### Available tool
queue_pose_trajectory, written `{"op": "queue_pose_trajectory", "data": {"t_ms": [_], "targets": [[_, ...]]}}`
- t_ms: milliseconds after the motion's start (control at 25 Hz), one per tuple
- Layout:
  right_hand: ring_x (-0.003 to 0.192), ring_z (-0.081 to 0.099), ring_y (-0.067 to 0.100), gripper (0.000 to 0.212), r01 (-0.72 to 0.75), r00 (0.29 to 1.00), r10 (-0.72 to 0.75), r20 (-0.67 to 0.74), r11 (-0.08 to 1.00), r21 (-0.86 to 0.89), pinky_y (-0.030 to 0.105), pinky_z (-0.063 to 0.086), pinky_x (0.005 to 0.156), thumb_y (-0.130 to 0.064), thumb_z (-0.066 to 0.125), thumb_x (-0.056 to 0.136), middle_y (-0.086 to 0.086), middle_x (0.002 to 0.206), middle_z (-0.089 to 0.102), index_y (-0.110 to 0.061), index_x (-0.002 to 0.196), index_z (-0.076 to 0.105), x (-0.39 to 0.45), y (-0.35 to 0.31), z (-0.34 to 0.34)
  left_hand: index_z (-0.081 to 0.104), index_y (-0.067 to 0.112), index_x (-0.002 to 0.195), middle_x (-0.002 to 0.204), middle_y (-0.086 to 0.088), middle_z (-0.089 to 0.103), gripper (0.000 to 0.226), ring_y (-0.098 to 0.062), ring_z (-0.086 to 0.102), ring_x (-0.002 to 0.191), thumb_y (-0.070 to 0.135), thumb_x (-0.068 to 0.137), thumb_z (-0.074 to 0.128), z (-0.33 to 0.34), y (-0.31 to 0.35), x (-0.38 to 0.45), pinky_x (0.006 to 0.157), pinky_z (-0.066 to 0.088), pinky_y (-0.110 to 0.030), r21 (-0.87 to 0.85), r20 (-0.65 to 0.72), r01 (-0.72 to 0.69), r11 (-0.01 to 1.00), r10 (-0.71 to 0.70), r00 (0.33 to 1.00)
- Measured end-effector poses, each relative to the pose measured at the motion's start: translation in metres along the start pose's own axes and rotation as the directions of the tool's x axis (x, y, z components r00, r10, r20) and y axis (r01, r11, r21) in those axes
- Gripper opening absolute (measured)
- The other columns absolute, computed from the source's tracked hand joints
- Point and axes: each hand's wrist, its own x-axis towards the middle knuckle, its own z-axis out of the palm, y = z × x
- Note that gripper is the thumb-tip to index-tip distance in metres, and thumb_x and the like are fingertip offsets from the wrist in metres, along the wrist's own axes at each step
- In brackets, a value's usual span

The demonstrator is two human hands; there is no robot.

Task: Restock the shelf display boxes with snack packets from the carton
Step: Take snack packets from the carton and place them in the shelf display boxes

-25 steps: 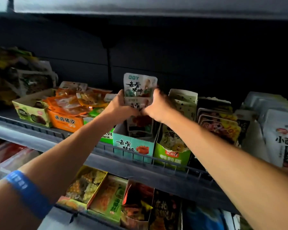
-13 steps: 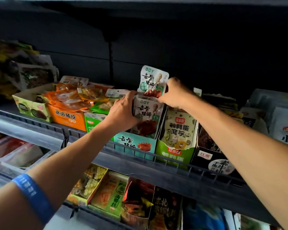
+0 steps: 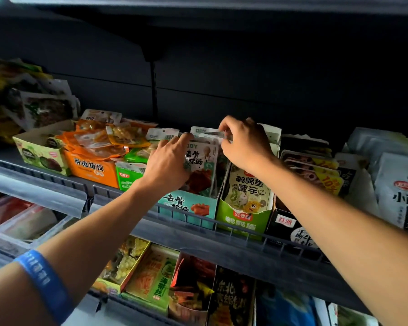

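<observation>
In the teal cardboard display box (image 3: 189,208), the left hand (image 3: 167,165) rests extended fingers on the white-and-teal foil snack packets (image 3: 201,161), whose tops the right hand (image 3: 243,142) pinches.

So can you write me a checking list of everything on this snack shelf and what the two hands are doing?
Surface: dark upper shelf with a wire front rail, boxes in a row.
Job's things: teal display box holds upright packets; carton not in view.
Clutter: orange box heaped with loose packets; green box right of the teal one.
Grippers: left hand rests against the packets' front; right hand pinches their top edges.
Cables: nothing seen.
Surroundings: lower shelf with more snack boxes; blue wristband on the left arm.
</observation>
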Motion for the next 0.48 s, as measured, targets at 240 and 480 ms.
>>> {"op": "queue_pose_trajectory", "data": {"t_ms": [240, 480], "targets": [[0.128, 0.045, 0.027, 0.039, 0.059, 0.995, -0.052, 0.084, 0.994, -0.094, 0.038, 0.036, 0.107, -0.018, 0.053, 0.094, 0.009, 0.130, 0.062, -0.019, 0.133, 0.058, -0.012, 0.011, -0.003, 0.022, 0.023, 0.151, 0.146, -0.009, 0.045, 0.096, -0.037, 0.041, 0.131, 0.029, 0.073, 0.078, 0.003, 0.003, 0.006, 0.104, 0.037, -0.054, 0.016, 0.078, 0.013, 1.000, -0.014, 0.997], [0.110, 0.052, 0.023, 0.009, 0.024, 1.000, -0.021, 0.019, 0.986, -0.165, 0.041, 0.032, 0.099, -0.020, 0.061, 0.092, 0.000, 0.105, 0.068, -0.022, 0.098, 0.067, 0.005, 0.000, -0.002, 0.004, 0.027, 0.156, 0.159, -0.008, 0.021, 0.124, -0.037, 0.028, 0.141, 0.063, 0.065, 0.080, 0.006, 0.002, 0.005, 0.111, 0.028, -0.062, 0.056, 0.124, 0.055, 0.997, -0.062, 0.990]]}}
